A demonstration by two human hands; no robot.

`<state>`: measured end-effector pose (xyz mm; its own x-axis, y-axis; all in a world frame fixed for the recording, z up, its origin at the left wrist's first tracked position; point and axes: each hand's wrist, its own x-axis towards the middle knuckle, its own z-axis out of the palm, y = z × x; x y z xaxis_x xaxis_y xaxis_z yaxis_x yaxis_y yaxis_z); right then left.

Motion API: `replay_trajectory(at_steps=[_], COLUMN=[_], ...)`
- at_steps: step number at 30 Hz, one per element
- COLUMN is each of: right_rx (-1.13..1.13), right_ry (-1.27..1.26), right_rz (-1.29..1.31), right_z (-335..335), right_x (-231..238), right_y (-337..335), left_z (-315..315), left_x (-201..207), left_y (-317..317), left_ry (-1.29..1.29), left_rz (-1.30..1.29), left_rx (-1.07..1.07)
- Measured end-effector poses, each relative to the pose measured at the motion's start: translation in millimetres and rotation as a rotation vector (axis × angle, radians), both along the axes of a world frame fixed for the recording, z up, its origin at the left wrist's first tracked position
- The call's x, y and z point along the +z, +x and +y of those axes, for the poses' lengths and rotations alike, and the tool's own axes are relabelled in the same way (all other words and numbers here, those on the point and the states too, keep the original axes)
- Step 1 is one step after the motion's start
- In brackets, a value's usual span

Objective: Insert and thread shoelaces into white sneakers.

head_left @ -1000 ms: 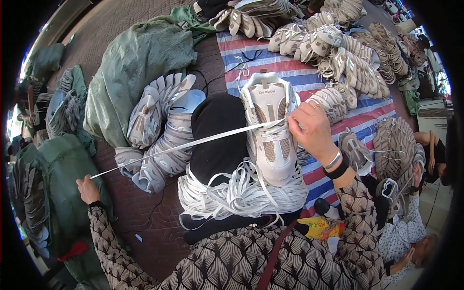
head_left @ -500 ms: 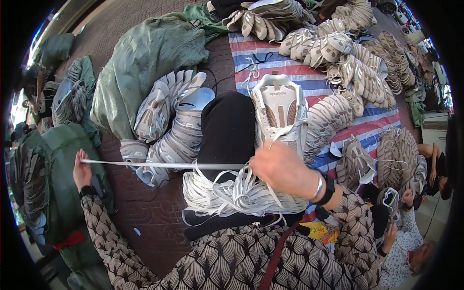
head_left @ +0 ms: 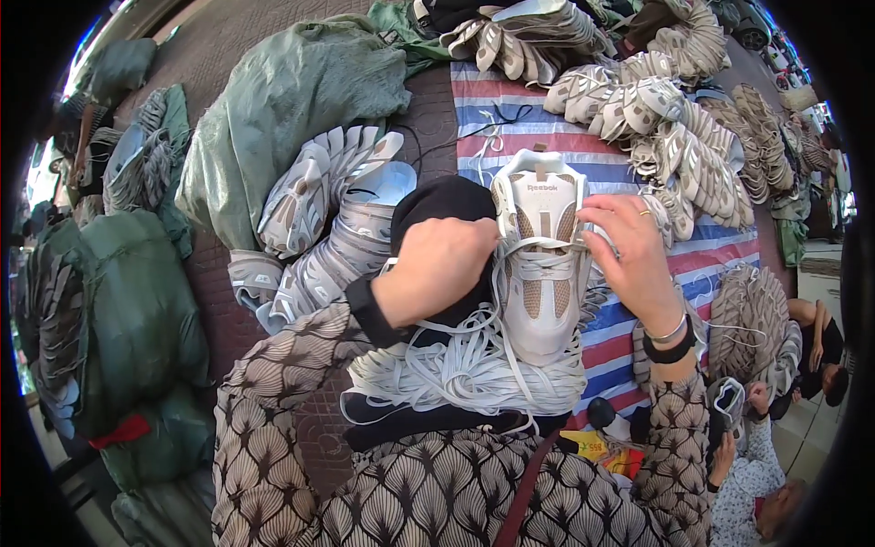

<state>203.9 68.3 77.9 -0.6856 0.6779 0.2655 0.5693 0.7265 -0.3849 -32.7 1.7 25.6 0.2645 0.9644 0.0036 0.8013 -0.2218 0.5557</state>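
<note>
A white and beige shoe upper [head_left: 541, 314] rests toe toward me on my black-covered lap, and a white shoelace [head_left: 538, 244] crosses its tongue. At the shoe's left edge, my left hand [head_left: 442, 266] is closed in a pinch on the shoelace; its fingertips are partly hidden. My right hand [head_left: 631, 258] is at the shoe's right edge, thumb and forefinger bent together where the lace reaches them. Lower rows of the shoe are laced. Below it lies a loose heap of white shoelaces [head_left: 437, 378] across my lap.
Stacked shoe uppers [head_left: 333, 242] lie at left beside a green sack [head_left: 292, 109]. More stacked uppers [head_left: 697, 150] curve across a striped plastic sheet [head_left: 606, 360] at right. Another person [head_left: 756, 474] sits at the lower right, hands on a shoe upper.
My left hand has come in from the far left, where it held a lace stretched out, to the shoe's left edge. My right hand has moved up to its right edge, uncovering the toe.
</note>
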Motion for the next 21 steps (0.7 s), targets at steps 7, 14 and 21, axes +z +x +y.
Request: replay_trajectory(at_steps=[7,14,21], right_rx=[0.045,0.071,0.405], right_ry=[-0.009,0.073,0.022], right_rz=[-0.02,-0.08,-0.236], right_z=[9.7,9.0,47.8], right_x=[-4.5,-1.6,11.6], right_y=[3.6,2.4,5.9], left_z=[6.2,18.9,34.4], left_x=[2.1,7.4,14.1], left_y=[12.6,23.2,3.0], left_ry=[-0.032,0.013,0.351], left_rz=[0.133,0.047,0.167], left_rx=[-0.022,-0.043,-0.335])
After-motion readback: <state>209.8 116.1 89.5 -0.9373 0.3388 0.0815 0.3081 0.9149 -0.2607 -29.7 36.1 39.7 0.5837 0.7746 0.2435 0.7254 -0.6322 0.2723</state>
